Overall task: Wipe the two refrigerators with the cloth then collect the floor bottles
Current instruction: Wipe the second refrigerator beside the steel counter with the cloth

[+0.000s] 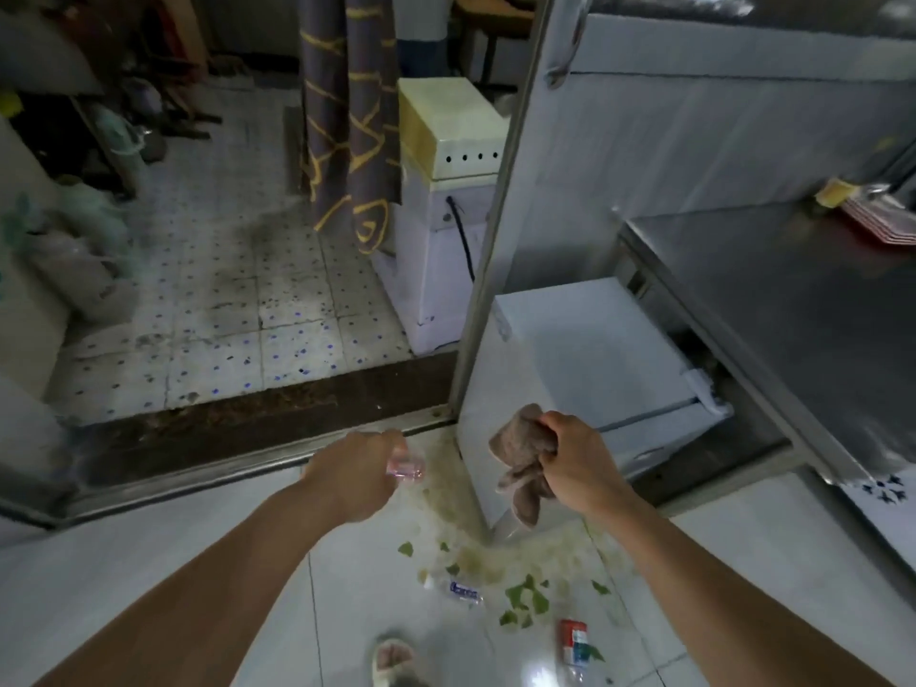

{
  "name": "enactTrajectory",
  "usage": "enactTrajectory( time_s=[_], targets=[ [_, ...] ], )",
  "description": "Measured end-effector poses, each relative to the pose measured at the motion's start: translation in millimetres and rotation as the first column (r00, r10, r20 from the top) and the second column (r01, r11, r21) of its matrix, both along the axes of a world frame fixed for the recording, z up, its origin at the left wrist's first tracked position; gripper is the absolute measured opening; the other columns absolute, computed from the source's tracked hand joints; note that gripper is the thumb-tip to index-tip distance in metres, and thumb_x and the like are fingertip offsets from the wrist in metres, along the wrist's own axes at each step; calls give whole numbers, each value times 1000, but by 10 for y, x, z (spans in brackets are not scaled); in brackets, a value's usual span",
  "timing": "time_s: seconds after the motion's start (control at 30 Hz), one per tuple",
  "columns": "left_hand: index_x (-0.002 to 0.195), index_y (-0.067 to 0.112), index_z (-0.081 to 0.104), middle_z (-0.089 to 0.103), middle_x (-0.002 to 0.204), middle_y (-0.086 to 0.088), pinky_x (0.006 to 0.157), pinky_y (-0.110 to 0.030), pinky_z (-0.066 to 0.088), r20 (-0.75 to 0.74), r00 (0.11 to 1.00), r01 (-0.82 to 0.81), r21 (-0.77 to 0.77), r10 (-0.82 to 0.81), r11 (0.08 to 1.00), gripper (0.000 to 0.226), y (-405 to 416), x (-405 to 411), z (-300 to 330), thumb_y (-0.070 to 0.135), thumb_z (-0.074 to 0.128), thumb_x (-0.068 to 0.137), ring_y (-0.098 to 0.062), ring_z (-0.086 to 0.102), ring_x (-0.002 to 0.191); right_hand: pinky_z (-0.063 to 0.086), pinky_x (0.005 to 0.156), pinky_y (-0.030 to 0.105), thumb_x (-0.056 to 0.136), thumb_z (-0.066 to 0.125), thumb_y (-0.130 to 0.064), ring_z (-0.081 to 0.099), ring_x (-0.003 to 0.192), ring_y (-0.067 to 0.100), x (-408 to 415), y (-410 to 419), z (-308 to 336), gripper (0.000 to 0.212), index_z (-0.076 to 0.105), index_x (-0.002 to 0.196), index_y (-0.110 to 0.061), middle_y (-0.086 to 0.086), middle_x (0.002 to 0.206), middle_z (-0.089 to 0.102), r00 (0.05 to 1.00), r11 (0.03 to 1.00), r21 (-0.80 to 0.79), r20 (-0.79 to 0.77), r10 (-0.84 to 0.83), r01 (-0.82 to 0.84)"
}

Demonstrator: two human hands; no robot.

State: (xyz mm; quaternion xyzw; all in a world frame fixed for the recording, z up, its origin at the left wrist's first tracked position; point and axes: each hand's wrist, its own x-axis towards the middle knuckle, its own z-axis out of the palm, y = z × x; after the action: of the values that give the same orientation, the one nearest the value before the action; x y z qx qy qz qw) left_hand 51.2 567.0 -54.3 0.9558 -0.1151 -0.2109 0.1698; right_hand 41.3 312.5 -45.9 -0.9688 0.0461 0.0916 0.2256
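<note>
Already one clear bottle with a pink label (407, 471) sits in the left hand (354, 471), fingers wrapped round it so that only its end pokes out to the right; the print on that label is too blurred to read. Two more lie on the white floor tiles (148, 562) below and nearer the person: a small clear bottle with a blue-and-white label (458, 591), its long axis running left to right with a slight downward slant, and a bottle with a red label (573, 647) lying roughly up and down the view, its clear end toward the bottom edge. Neither label can be read, though the blue one carries a short word. Judging by position, the blue-labelled bottle lies between the two forearms, below both hands, a little closer to the left one, which is already full. The right hand (577, 461) is closed in a fist on the crumpled brownish cloth (523, 463), which hangs below it in front of the low white refrigerator (585, 339). Green leaf scraps (525, 597) and a yellowish smear are scattered around the bottles. A slipper (394, 659) shows at the bottom edge, a steel counter (793, 300) stands to the right, and a patterned curtain (349, 116) hangs in the doorway beyond
</note>
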Motion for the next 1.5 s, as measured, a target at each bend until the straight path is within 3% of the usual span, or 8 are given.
enactTrajectory(
  time_s=[0.17, 0.57, 0.83, 1.03, 1.17, 1.27, 1.37, 1.5],
  targets=[
    [132, 26, 46, 57, 128, -1, 90, -33, 47, -8, 985, 171, 15, -171, 985, 48, -270, 729, 68, 31, 60, 87, -21, 55, 114, 36, 63, 13, 81, 46, 8, 59, 88, 21, 436, -81, -83, 38, 61, 109, -12, 0, 90, 55, 975, 973, 92, 49, -215, 210],
    [113, 26, 56, 60, 107, 2, 81, -37, 53, -39, 836, 546, -20, -547, 837, 23, -728, 2170, -179, 19, 53, 91, -15, 58, 92, 43, 76, 23, 88, 44, 1, 59, 94, 21, 978, -9, -421, 33, 60, 113, -13, 5, 105, 60, 745, 728, 286, 67, -664, 623],
    [132, 20, 49, 49, 133, -2, 98, -37, 43, -11, 559, 827, -61, -829, 559, 47, -1108, 2637, -675, 19, 56, 86, -22, 46, 122, 36, 58, -1, 81, 46, 10, 58, 70, -8, 866, 294, -554, 37, 56, 92, -24, -18, 80, 54, 388, 384, 368, 66, -919, 847],
    [134, 22, 45, 45, 137, 1, 100, -35, 36, 228, 351, 931, 18, -908, 364, 53, -1079, 2891, -894, 24, 60, 83, -20, 44, 123, 40, 61, 10, 71, 51, 14, 59, 75, -1, 720, 916, -834, 36, 51, 90, -17, -8, 78, 60, -15, 33, 427, 109, -994, 904],
    [137, 24, 40, 37, 145, 3, 106, -41, 23, 302, 297, 938, 85, -906, 336, 56, -1078, 2990, -1064, 26, 59, 85, -18, 34, 131, 49, 72, 34, 74, 50, 10, 59, 88, 23, 643, 1129, -1112, 32, 52, 96, -14, 9, 97, 60, -176, -100, 434, 139, -974, 896],
    [137, 20, 40, 35, 147, 0, 108, -49, 24, 363, 258, 940, 121, -895, 320, 59, -1206, 3015, -1175, 24, 63, 82, -21, 33, 134, 50, 80, 38, 73, 50, 12, 59, 96, 28, 622, 1084, -1327, 32, 55, 100, -3, 15, 106, 59, -172, -68, 434, 205, -963, 898],
    [134, 15, 43, 38, 145, -7, 103, -56, 31, 465, 201, 935, 172, -862, 311, 63, -1410, 3016, -1345, 21, 69, 77, -28, 37, 132, 38, 72, 16, 70, 60, 17, 55, 96, 23, 675, 900, -1549, 33, 56, 99, 2, 17, 115, 55, -100, 73, 325, 486, -869, 943],
    [130, 10, 47, 44, 140, -14, 96, -61, 33, 631, 218, 908, 149, -745, 392, 72, -1633, 3056, -1737, 18, 79, 66, -34, 39, 126, 52, 61, 36, 81, 64, -1, 57, 102, 28, 813, 530, -1964, 20, 61, 101, 0, 18, 125, 54, 114, 220, 68, 687, -718, 973]
  ],
)
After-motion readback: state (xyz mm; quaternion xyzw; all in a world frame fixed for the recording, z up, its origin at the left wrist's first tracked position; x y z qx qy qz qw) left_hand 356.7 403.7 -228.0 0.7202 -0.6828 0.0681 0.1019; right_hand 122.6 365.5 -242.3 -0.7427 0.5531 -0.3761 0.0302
